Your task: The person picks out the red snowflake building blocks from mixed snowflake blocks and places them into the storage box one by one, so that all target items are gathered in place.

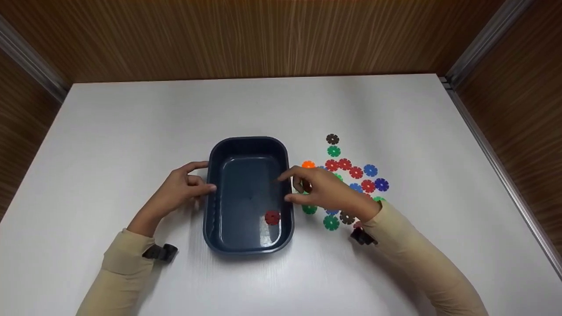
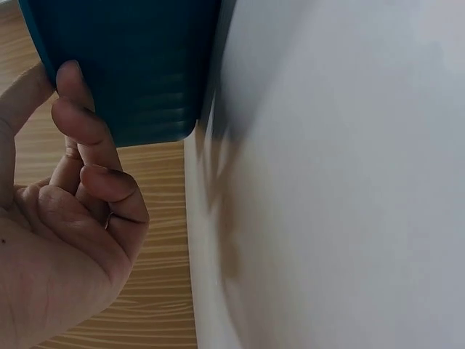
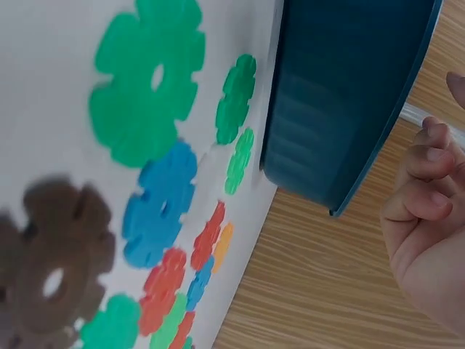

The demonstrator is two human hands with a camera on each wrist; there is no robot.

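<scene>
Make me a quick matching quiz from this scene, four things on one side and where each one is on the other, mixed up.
Things:
1. red disc
2. left hand
3. right hand
4. brown disc

Places:
A. farthest piece on the table
B. over the pile of discs
C. inside the tub
D. on the tub's left wall

Pairs: 1-C, 2-D, 3-B, 4-A
</scene>
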